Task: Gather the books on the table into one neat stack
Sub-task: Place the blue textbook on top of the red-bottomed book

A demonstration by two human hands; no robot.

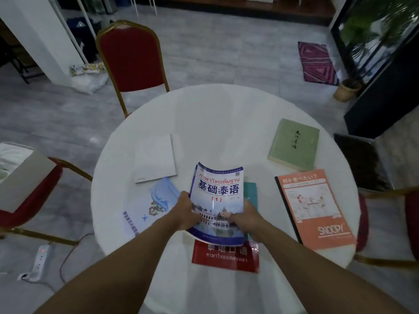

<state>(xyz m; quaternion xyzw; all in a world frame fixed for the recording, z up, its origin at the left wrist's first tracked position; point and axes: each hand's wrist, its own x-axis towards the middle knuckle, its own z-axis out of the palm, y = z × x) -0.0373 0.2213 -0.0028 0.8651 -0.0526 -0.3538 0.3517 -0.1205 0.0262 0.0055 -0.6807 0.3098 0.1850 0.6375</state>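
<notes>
A blue-and-white paperback language textbook with red Thai script and dark Chinese characters on its cover (217, 200) is gripped at its lower edges by both hands: the left hand (187, 211) is closed on its lower left side, and the right hand (246, 215) is closed on its lower right side. The textbook is held tilted, its top edge curling slightly, above the near middle of the round white tabletop (215, 123). Partly covered beneath it, a red glossy paperback with white lettering (226, 257) is seen lying flat near the front edge, and a teal book (251, 192) shows just behind the right hand. To the left, a pale blue booklet with a dolphin picture (149, 205) lies beside the left hand, with a plain white book (155, 158) just behind it. To the right, an orange notebook printed with "SNOOPY" (315, 209) lies flat, and a green cloth-covered book (294, 143) lies farther back. A red upholstered chair with a gold frame (132, 57) stands at the far side of the tabletop.
</notes>
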